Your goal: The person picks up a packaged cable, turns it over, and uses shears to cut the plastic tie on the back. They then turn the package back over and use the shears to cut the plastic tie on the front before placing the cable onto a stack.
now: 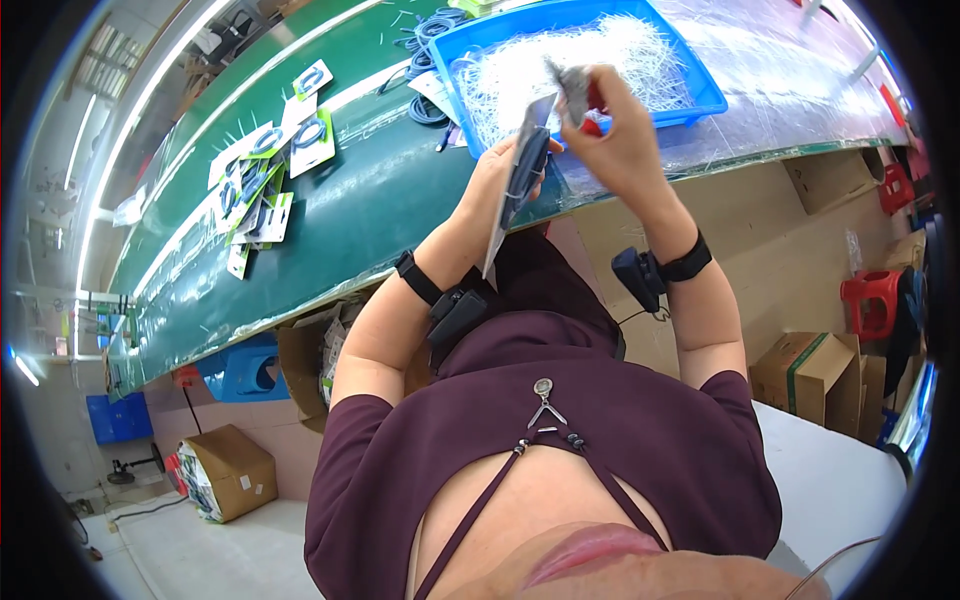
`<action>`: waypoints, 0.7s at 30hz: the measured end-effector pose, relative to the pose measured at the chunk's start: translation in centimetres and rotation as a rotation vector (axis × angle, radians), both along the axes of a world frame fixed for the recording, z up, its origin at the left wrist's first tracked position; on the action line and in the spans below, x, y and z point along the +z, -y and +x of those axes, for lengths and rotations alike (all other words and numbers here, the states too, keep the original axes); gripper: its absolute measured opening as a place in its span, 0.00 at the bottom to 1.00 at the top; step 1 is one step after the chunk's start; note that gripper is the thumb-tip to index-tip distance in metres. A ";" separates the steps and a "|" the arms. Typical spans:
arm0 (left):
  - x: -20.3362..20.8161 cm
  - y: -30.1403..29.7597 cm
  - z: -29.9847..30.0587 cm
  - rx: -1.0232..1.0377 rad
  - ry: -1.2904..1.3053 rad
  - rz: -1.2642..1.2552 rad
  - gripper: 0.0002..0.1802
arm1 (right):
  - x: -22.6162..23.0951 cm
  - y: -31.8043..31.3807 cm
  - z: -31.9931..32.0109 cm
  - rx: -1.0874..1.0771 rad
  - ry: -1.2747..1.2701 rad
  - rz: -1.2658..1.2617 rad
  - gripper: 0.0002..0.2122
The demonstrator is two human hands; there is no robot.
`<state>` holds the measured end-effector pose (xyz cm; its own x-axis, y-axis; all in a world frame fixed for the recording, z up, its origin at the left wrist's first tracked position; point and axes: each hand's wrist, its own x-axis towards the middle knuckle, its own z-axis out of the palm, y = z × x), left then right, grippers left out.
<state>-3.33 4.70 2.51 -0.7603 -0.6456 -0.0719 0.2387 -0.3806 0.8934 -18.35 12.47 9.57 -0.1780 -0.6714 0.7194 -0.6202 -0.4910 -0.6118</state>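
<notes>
My left hand (490, 185) grips a flat card with a coiled dark cable (526, 170) fastened to its face; the card is tilted nearly edge-on. Close beside its upper end, my right hand (625, 145) is closed round a pair of grey nippers (573, 92) with red handles. The nippers' tip points up and to the left, and my fingers partly cover the handles. Just beyond both hands is a blue tray (705, 95) with a heap of thin white plastic strips (630, 60) in it.
Several carded cables (262, 190) lie piled on the green table (360, 215) at the left. Loose coiled dark cables (430, 45) lie against the tray's left side. Below the table are cardboard boxes (230, 470), and a red stool (870, 300) stands at the right.
</notes>
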 end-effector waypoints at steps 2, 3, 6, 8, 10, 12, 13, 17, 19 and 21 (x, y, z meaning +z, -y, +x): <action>-1.5 1.0 1.9 -0.114 -0.157 0.120 0.22 | 1.6 1.2 -0.9 -0.172 -0.081 -0.151 0.13; -2.5 1.6 3.1 -0.251 -0.315 0.228 0.23 | 2.0 2.1 -1.7 -0.220 -0.124 -0.229 0.13; -1.8 0.8 7.1 -0.294 -0.494 0.366 0.25 | 0.9 6.4 -5.9 -0.440 -0.339 -0.139 0.14; -0.3 -1.5 10.2 -0.169 -0.550 0.450 0.25 | -1.9 8.6 -9.9 -0.490 -0.671 -0.149 0.16; -1.2 -2.3 15.0 -0.081 -0.596 0.385 0.24 | -1.8 6.7 -9.1 -0.390 -0.341 0.365 0.17; -3.3 -3.5 21.8 0.033 -0.564 0.161 0.22 | -3.9 5.3 -8.4 -0.008 0.356 0.376 0.22; -4.4 -4.7 26.5 0.111 -0.484 -0.008 0.21 | -4.2 4.8 -7.2 0.093 0.518 0.349 0.21; -10.6 -13.7 43.5 1.091 0.270 0.093 0.14 | -3.5 2.6 -3.7 0.154 0.743 0.259 0.22; -13.0 -16.6 47.2 1.288 1.125 -0.352 0.15 | -3.8 3.0 -3.8 0.230 0.772 0.272 0.23; -12.8 -15.5 47.0 1.360 1.338 -0.587 0.16 | -4.3 3.4 -4.0 0.342 0.850 0.267 0.24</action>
<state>43.67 20.15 -10.26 0.5063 -0.7996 0.3228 -0.7374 -0.2074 0.6429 -22.33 9.03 5.25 -0.3337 -0.9075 0.2550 0.2349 -0.3420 -0.9098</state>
